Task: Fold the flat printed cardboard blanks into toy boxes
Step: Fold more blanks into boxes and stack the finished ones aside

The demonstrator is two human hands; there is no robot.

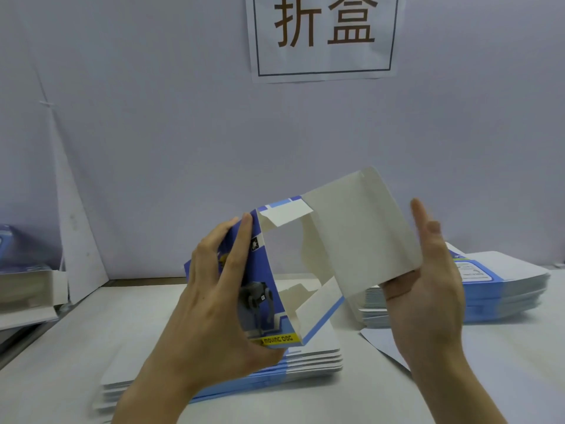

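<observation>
A half-opened toy box [351, 240], blue printed outside and white inside, is held up over the table. Its open end faces me and a small flap sticks out at its top. My left hand [220, 289] grips the box's blue printed left side, fingers spread up along that panel. My right hand [428, 276] is on the right behind the large white panel, palm toward me, fingers straight, with the panel's lower corner lying on its palm. Under the box lies a stack of flat blanks [312, 362].
A second, taller stack of flat blanks [501, 289] lies at the right on the white table [305, 405]. Folded boxes [27, 276] sit at the far left edge. A paper sign [324, 35] hangs on the pale wall behind.
</observation>
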